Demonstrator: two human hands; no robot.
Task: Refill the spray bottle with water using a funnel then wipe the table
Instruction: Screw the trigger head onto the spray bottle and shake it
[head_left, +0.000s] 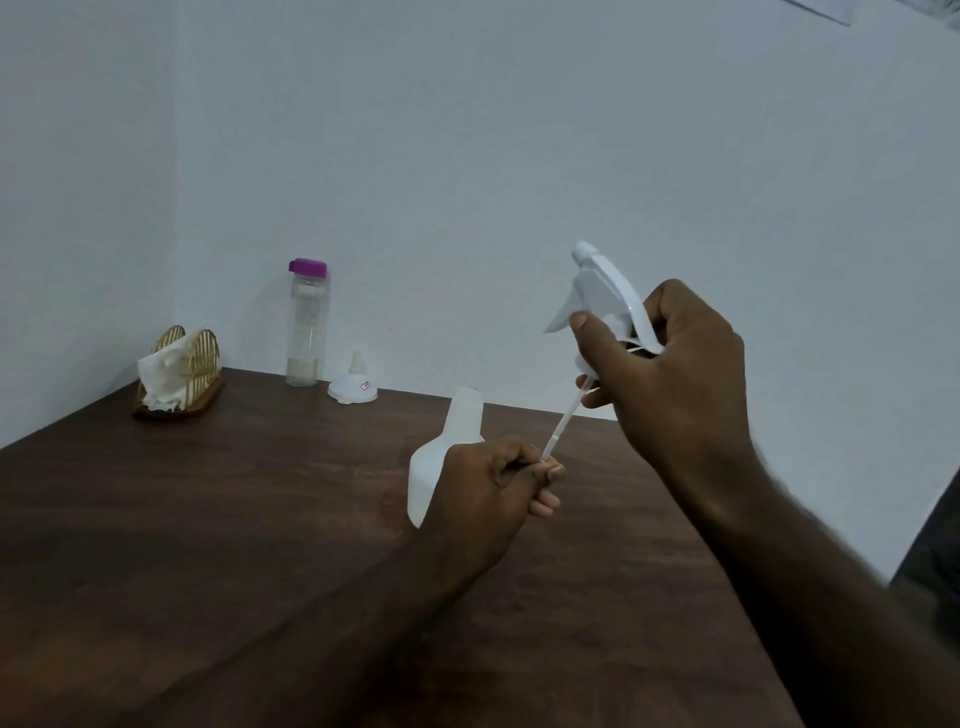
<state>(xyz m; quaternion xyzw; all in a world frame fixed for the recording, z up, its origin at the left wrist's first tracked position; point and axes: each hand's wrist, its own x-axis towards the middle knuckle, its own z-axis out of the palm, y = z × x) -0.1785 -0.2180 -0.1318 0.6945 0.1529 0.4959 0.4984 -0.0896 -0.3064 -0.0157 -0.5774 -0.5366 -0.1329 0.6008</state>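
Note:
The white spray bottle body (448, 457) stands open-necked on the dark wooden table (208, 519), and my left hand (488, 493) grips its right side. My right hand (670, 364) holds the white trigger sprayer head (597, 296) up in the air, right of the bottle. Its thin dip tube (563, 421) slants down to my left hand's fingertips. A white funnel (353, 384) lies mouth-down at the table's far edge. Beside it stands a clear water bottle (307, 327) with a purple cap, holding a little water at the bottom.
A gold wire holder (192, 364) with white napkins (163, 379) sits at the table's far left corner. Pale walls close the back and left. A dark object (935, 545) shows at the right edge.

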